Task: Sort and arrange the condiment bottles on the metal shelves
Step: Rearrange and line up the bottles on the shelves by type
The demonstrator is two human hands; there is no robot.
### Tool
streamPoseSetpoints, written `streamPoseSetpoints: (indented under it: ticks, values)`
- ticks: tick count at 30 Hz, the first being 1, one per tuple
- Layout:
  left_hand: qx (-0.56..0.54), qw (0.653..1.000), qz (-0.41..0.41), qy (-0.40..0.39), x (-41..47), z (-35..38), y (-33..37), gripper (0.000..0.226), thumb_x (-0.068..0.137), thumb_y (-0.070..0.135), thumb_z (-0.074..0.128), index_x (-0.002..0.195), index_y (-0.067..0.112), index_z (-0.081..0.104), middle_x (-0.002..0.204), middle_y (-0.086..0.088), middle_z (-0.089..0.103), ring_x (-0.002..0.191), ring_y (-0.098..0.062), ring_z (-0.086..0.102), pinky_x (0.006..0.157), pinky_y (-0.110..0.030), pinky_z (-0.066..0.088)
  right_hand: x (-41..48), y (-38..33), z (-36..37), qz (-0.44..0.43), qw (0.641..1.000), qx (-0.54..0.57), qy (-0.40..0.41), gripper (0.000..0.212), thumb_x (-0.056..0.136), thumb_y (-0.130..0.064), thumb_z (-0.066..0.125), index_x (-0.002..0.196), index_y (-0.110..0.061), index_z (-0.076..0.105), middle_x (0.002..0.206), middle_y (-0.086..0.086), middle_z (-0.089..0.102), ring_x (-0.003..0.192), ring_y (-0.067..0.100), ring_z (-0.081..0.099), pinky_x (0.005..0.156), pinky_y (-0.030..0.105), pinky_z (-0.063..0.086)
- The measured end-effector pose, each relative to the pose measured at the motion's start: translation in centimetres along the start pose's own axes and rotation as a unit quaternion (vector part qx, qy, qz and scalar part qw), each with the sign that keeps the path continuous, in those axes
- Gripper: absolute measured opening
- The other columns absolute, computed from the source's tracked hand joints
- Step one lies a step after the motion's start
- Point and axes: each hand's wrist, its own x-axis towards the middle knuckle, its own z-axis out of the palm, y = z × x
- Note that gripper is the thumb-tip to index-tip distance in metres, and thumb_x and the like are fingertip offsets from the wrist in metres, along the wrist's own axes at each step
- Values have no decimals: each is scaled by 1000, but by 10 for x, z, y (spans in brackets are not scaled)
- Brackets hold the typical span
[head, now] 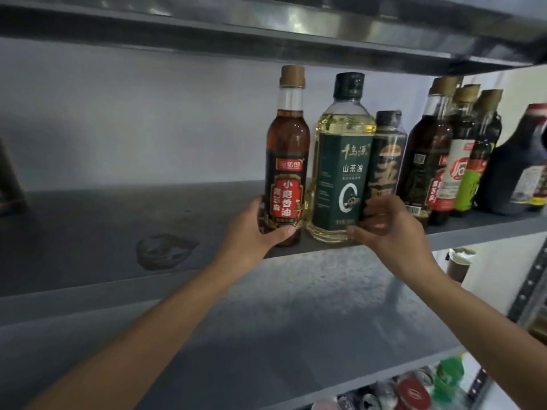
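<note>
On the grey metal shelf (88, 226) stands a tall sesame oil bottle (288, 143) with a tan cap and a red label. My left hand (254, 235) grips its base, thumb across the front. Beside it is a clear bottle of yellow oil (340, 161) with a dark green label and cap. To its right, my right hand (390, 229) holds the lower part of a dark bottle (386, 155) with a gold-lettered label. All three stand upright, close together, near the shelf's front edge.
More dark bottles (435, 161) with tan caps and a big dark jug (521, 170) crowd the shelf's right end. A dried stain (162, 250) marks the shelf at left. A lower shelf (266, 335) lies below, with cans (411, 389) under it. A paper cup (458, 264) sits at right.
</note>
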Motion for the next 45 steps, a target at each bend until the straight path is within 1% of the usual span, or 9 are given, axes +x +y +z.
streamPoseSetpoints:
  ticks: [10, 14, 17, 22, 26, 30, 35, 40, 45]
  values:
    - [-54, 996, -42, 57, 7, 14, 8, 66, 74, 27, 77, 133, 23, 47, 130, 5, 58, 119, -15, 54, 103, -42, 42, 14, 15, -1, -31, 993, 65, -89, 57, 81, -7, 71, 133, -12, 48, 101, -4, 64, 89, 7, 61, 76, 19, 49]
    - [-59, 992, -52, 99, 8, 25, 11, 62, 70, 26, 80, 126, 23, 54, 122, 6, 63, 112, -13, 58, 101, -42, 45, 23, 26, 6, -83, 987, 50, -126, 56, 78, -19, 75, 129, -18, 52, 110, 4, 58, 92, 14, 61, 86, 34, 54]
    - [-52, 989, -59, 124, 7, 26, 13, 61, 68, 27, 81, 123, 23, 55, 121, 5, 63, 111, -14, 59, 100, -41, 46, 21, 27, 13, -117, 985, 33, -126, 59, 78, -24, 75, 127, -20, 43, 122, 1, 46, 105, 15, 54, 91, 32, 47]
    - [-47, 987, -60, 138, 3, 24, 17, 67, 63, 30, 82, 124, 20, 56, 117, 7, 65, 108, -11, 61, 96, -35, 48, 20, 15, 27, -85, 969, 126, -196, 54, 84, -14, 68, 111, -23, 22, 120, -4, 44, 107, 10, 49, 85, 21, 40]
    - [-92, 987, -68, 115, -1, 15, 20, 65, 65, 36, 75, 125, 24, 53, 117, 12, 62, 107, -2, 57, 92, -25, 46, 38, 14, 30, -30, 951, 211, -222, 51, 83, -7, 67, 107, -16, 23, 94, -18, 48, 80, -5, 54, 74, 16, 44]
    - [-131, 982, -52, 128, 1, 7, 19, 64, 65, 28, 76, 125, 22, 55, 121, 7, 64, 112, -8, 59, 93, -29, 48, 43, 18, 36, -24, 943, 243, -225, 63, 75, -3, 74, 113, -18, 27, 96, -23, 47, 75, -17, 51, 57, 0, 43]
    - [-156, 977, -43, 140, -5, -16, 9, 47, 68, 18, 77, 110, 24, 58, 109, 8, 67, 102, -3, 62, 79, -19, 49, 46, 2, 48, -4, 936, 244, -252, 82, 55, -12, 88, 125, -16, 45, 108, -8, 59, 99, 12, 60, 72, 22, 51]
    - [-155, 976, -47, 148, -21, -60, -7, 65, 61, 24, 77, 122, 16, 57, 115, 3, 66, 107, -10, 61, 89, -28, 50, 40, -33, 80, 34, 919, 254, -301, 106, 26, -31, 88, 120, -19, 39, 113, -4, 61, 103, 14, 61, 88, 38, 52]
    - [-146, 978, -43, 145, -39, -123, -32, 59, 64, 19, 78, 119, 14, 58, 113, 2, 67, 106, -11, 63, 90, -31, 51, 14, -78, 128, 28, 906, 298, -298, 103, 26, -26, 89, 120, -19, 48, 109, -3, 68, 101, 16, 66, 86, 41, 55]
